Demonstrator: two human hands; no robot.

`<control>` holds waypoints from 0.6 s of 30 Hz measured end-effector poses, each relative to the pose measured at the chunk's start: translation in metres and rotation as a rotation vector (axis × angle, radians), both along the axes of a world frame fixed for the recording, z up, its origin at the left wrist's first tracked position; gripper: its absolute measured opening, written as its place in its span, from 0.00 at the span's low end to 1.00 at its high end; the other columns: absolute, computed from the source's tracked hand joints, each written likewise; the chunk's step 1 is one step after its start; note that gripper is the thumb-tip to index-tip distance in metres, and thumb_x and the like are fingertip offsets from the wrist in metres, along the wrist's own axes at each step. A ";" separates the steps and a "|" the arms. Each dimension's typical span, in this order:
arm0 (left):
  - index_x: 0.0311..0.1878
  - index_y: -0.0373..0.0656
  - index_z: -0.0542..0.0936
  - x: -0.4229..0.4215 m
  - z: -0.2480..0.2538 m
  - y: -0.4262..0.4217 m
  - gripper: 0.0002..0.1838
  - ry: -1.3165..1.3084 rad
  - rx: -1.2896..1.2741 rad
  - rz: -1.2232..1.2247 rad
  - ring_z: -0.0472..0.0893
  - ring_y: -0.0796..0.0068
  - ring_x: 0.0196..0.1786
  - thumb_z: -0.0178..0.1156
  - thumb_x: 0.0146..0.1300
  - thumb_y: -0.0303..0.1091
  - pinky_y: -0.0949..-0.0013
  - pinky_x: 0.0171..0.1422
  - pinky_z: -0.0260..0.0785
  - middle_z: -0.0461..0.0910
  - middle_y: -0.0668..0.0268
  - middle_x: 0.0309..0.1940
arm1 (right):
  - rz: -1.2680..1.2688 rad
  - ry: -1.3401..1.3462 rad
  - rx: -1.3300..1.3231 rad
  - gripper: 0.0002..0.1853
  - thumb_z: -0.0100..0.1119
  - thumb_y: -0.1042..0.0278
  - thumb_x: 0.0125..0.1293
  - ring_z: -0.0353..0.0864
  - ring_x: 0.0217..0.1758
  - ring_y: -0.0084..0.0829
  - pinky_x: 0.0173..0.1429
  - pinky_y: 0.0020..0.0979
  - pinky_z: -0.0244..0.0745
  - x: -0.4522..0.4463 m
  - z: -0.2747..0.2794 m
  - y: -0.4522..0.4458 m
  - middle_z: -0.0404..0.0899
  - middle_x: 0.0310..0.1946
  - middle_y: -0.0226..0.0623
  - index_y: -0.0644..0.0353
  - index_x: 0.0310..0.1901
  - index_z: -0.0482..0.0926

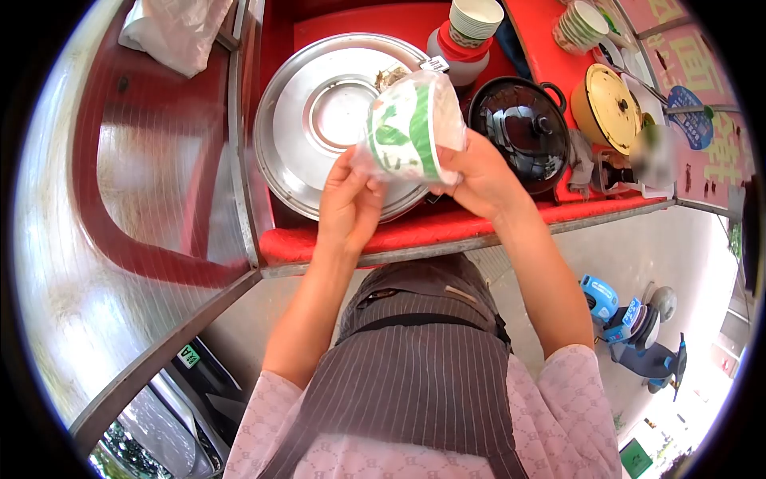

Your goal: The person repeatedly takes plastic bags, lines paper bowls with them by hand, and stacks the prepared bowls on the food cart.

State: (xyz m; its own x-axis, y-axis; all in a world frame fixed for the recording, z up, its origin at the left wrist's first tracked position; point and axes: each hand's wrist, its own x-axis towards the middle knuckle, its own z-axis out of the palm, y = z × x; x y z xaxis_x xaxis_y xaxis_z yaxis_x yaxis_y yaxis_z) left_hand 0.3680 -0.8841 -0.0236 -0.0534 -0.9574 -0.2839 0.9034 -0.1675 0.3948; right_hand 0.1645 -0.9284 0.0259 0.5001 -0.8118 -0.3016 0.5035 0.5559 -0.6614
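A white paper bowl with a green leaf pattern [401, 132], wrapped in a clear plastic bag, is held tilted between my two hands, its opening turned to the right. My left hand [351, 194] grips the bag at the bowl's lower left, fingers closed. My right hand [481, 177] is closed on the bag and the bowl's rim at the lower right. Behind the bowl lies a large round metal lid [299, 116], partly covered by it and by my left hand. A small brownish thing [389, 77] shows just above the bowl.
A black lidded pot [519, 132] and a yellow lidded pot [608, 108] stand to the right. Stacked bowls [475, 20] rest on a red-lidded container, more [581, 28] at upper right. A metal-edged red counter [383, 243] runs in front; a plastic bag [177, 32] hangs upper left.
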 end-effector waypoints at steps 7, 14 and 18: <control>0.64 0.38 0.76 -0.004 0.024 0.023 0.18 -0.244 0.074 -0.004 0.79 0.65 0.62 0.57 0.75 0.32 0.58 0.68 0.72 0.79 0.60 0.60 | -0.138 0.024 -0.079 0.30 0.70 0.71 0.66 0.79 0.63 0.33 0.67 0.35 0.76 0.031 0.013 0.029 0.79 0.59 0.42 0.69 0.66 0.69; 0.75 0.35 0.54 -0.012 0.052 0.062 0.55 -0.755 -0.281 0.099 0.68 0.60 0.73 0.75 0.58 0.57 0.56 0.76 0.61 0.65 0.54 0.70 | -0.234 0.409 -0.331 0.29 0.68 0.68 0.69 0.80 0.59 0.31 0.62 0.34 0.77 0.047 0.029 0.058 0.79 0.57 0.41 0.70 0.67 0.69; 0.75 0.38 0.61 -0.007 0.069 0.046 0.45 -0.558 -0.195 0.154 0.72 0.60 0.71 0.57 0.68 0.65 0.53 0.74 0.64 0.70 0.58 0.69 | -0.108 0.145 -0.137 0.32 0.68 0.62 0.70 0.83 0.49 0.27 0.48 0.29 0.82 0.041 0.030 0.072 0.81 0.54 0.40 0.66 0.70 0.66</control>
State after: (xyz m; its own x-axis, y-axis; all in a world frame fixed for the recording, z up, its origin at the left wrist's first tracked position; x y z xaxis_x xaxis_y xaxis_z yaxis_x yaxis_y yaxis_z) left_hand 0.3613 -0.8376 0.0454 0.1957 -0.9795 -0.0483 0.5599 0.0712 0.8255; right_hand 0.2053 -0.8568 0.0563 0.3674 -0.8966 -0.2473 0.4493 0.4039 -0.7968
